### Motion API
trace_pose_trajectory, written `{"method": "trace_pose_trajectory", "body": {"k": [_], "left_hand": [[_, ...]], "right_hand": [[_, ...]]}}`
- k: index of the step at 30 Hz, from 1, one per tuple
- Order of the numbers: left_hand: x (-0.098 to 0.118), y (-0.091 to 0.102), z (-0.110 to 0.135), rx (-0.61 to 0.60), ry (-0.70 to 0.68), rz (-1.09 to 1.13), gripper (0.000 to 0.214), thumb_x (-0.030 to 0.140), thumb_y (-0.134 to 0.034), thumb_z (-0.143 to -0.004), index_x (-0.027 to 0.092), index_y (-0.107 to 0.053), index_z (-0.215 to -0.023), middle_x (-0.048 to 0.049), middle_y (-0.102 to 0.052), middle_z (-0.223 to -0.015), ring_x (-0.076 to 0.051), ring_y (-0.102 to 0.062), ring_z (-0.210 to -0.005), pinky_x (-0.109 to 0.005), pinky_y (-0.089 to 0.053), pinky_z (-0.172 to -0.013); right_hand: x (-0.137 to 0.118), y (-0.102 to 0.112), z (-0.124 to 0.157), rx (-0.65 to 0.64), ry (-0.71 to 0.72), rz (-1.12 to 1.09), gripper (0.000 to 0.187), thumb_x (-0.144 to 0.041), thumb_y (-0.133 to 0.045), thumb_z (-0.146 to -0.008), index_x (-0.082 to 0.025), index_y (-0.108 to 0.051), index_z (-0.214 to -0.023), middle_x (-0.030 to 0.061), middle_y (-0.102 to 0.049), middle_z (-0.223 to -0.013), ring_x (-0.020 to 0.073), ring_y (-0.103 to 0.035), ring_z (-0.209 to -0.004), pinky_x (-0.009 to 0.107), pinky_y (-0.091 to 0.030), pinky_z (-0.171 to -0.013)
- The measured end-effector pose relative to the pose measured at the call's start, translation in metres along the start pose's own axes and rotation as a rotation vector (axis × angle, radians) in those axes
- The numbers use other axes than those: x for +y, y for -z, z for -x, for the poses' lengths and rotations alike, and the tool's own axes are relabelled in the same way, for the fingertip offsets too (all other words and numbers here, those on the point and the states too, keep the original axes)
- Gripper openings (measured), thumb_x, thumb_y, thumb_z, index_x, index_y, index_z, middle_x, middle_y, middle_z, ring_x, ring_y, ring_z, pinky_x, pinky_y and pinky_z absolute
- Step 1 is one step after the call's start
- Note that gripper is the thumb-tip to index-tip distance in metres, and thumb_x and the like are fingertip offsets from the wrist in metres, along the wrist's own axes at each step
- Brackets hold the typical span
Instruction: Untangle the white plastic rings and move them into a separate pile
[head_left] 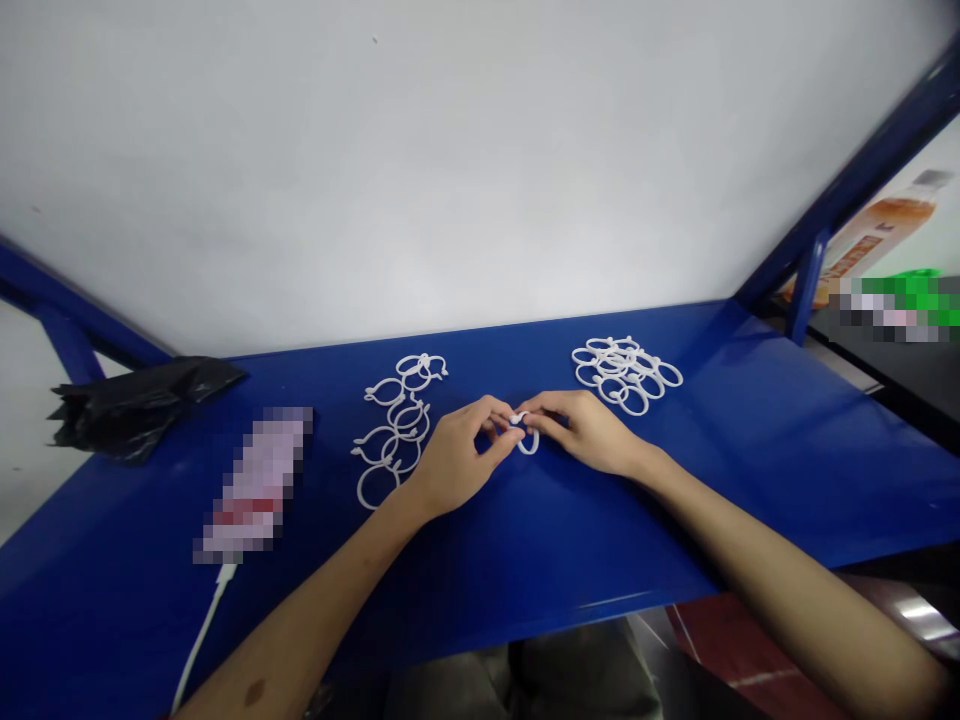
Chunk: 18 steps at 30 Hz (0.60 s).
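A white plastic ring (531,446) with a small clasp at its top is pinched between both my hands, just above the blue tabletop. My left hand (466,450) grips the clasp side with thumb and fingertips. On the other side my right hand (581,425) pinches the ring near the same clasp; the fingertips partly hide it. Left of my left hand lies a loose group of similar white rings (379,488), several with their ends apart. Beyond my right hand is a heap of overlapping white rings (634,402), which look mostly closed.
A crumpled black plastic bag (150,405) lies at the left. Near it is a blurred-out flat object (259,480) with a white cable (199,640). The blue table (480,570) meets a pale wall (465,180). Blue frame bars flank it; a bottle (874,240) stands at the right.
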<state>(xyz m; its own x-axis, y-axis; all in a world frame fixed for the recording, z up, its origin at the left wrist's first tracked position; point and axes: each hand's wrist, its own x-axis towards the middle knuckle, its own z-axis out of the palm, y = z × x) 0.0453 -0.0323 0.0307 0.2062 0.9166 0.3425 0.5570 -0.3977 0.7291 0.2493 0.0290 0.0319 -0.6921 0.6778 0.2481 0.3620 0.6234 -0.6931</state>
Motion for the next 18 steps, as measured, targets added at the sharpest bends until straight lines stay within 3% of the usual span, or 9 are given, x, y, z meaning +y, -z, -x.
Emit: {"method": "trace_pose_trajectory", "body": {"k": [5,8,11,15,18], "left_hand": [[-0.0049,-0.0004,-0.002,0.062,0.001,-0.181,0.022,0.033,-0.054,-0.095,0.02,-0.054,-0.077,0.0042,-0.061,-0.069,-0.012,-0.057,-0.063,-0.027,-0.044,-0.066],[-0.009,-0.0007,-0.0034,0.122,0.06,-0.228,0.027,0.035,-0.052,-0.095,0.02,-0.05,-0.072,0.0058,-0.056,-0.061,-0.011,-0.052,-0.056,-0.027,-0.039,-0.061],[-0.0097,0.0002,-0.0038,0.121,0.099,-0.173,0.031,0.037,-0.052,-0.096,0.02,-0.048,-0.07,0.0062,-0.053,-0.059,-0.01,-0.049,-0.054,-0.025,-0.037,-0.058],[-0.0054,0.0024,-0.003,0.061,0.086,-0.044,0.036,0.044,-0.051,-0.097,0.02,-0.05,-0.07,0.0057,-0.055,-0.06,-0.01,-0.048,-0.053,-0.024,-0.038,-0.056],[-0.0038,0.0029,-0.0027,0.054,0.06,-0.032,0.041,0.05,-0.051,-0.096,0.02,-0.052,-0.069,0.0052,-0.056,-0.059,-0.01,-0.048,-0.053,-0.024,-0.04,-0.058]], "right_hand": [[-0.0006,-0.0054,0.0017,0.103,0.083,0.084,0.025,-0.035,-0.054,-0.099,-0.021,-0.068,-0.114,0.0091,-0.069,-0.108,0.02,-0.066,-0.094,0.036,-0.054,-0.084],[-0.0051,-0.0085,0.0029,0.091,0.111,0.066,0.03,-0.042,-0.063,-0.094,-0.02,-0.066,-0.114,0.0072,-0.068,-0.099,0.0187,-0.066,-0.086,0.033,-0.055,-0.077],[-0.0077,-0.0107,0.0032,0.103,0.159,0.062,0.023,-0.035,-0.058,-0.098,-0.018,-0.066,-0.111,0.0054,-0.069,-0.091,0.0168,-0.065,-0.08,0.031,-0.053,-0.074],[-0.007,-0.0096,0.0032,0.175,0.19,0.045,0.02,-0.028,-0.051,-0.101,-0.019,-0.067,-0.109,0.0069,-0.072,-0.098,0.0173,-0.067,-0.086,0.031,-0.054,-0.077],[-0.0072,-0.0078,0.0039,0.141,0.198,0.021,0.019,-0.028,-0.051,-0.101,-0.019,-0.068,-0.104,0.006,-0.073,-0.095,0.0166,-0.069,-0.084,0.03,-0.054,-0.075]]}}
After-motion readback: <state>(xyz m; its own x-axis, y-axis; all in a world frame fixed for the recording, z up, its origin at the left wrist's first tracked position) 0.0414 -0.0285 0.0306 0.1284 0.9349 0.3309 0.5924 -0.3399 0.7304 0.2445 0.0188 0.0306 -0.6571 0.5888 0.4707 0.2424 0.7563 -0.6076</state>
